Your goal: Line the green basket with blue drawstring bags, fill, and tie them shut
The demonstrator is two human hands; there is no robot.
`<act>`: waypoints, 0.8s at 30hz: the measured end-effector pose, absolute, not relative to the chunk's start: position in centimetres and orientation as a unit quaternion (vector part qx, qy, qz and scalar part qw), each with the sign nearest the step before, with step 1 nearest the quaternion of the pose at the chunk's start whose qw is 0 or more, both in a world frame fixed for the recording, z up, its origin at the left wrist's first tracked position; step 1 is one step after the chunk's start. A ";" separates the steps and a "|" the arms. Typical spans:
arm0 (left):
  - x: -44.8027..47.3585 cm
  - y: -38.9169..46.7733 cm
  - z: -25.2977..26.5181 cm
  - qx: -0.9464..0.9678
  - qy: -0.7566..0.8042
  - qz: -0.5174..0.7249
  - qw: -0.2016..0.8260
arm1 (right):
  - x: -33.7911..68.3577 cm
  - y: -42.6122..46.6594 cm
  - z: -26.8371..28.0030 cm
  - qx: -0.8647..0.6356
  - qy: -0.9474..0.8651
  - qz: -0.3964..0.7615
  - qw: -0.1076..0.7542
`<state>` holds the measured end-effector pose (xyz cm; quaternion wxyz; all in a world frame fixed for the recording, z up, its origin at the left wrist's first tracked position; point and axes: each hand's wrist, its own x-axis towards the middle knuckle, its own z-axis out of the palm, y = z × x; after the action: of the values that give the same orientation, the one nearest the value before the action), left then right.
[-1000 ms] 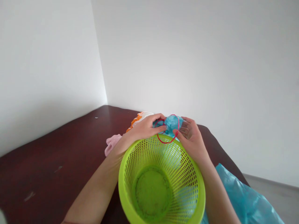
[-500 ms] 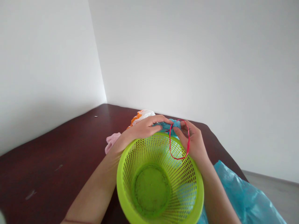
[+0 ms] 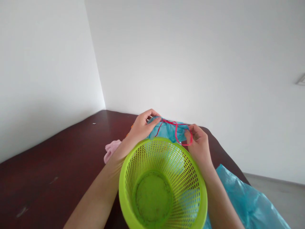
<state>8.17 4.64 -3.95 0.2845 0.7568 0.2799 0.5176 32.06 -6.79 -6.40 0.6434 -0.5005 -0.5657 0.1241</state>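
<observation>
Beyond the far rim of a green plastic mesh basket (image 3: 122, 187), both hands hold the top of a blue plastic bag (image 3: 168, 131). A thin red drawstring (image 3: 176, 128) runs along the bag's edge and hangs in a loop at the right. My left hand (image 3: 144, 125) pinches the bag's left part between thumb and fingers. My right hand (image 3: 199, 141) is closed on the bag's right end, with the red loop at its fingertips. Nothing lies inside the basket, which stands between my forearms.
A pink cloth (image 3: 111, 150) lies left of my left wrist on the dark red-brown table (image 3: 71, 159). More blue plastic (image 3: 252, 200) spreads past my right forearm at the table's right edge. White walls (image 3: 178, 57) stand behind the table.
My hands have moved apart, and the bunched blue bag top is now stretched wider between them. The red loop has shifted upward. The white and orange bag behind is now mostly hidden.
</observation>
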 end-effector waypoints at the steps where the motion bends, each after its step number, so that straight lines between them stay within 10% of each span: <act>1: 8.2 4.7 -4.0 0.749 0.288 0.524 0.285 | 32.2 -6.6 -6.5 -0.507 -0.559 0.111 0.646; 24: 8.1 3.4 -3.5 0.877 0.174 0.350 0.280 | 30.8 -7.3 -6.0 -0.466 -0.623 0.197 0.596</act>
<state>8.07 3.43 -3.53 0.2798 0.8767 0.1738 0.3505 30.80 -7.31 -6.05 0.5962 -0.4664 -0.6230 0.1971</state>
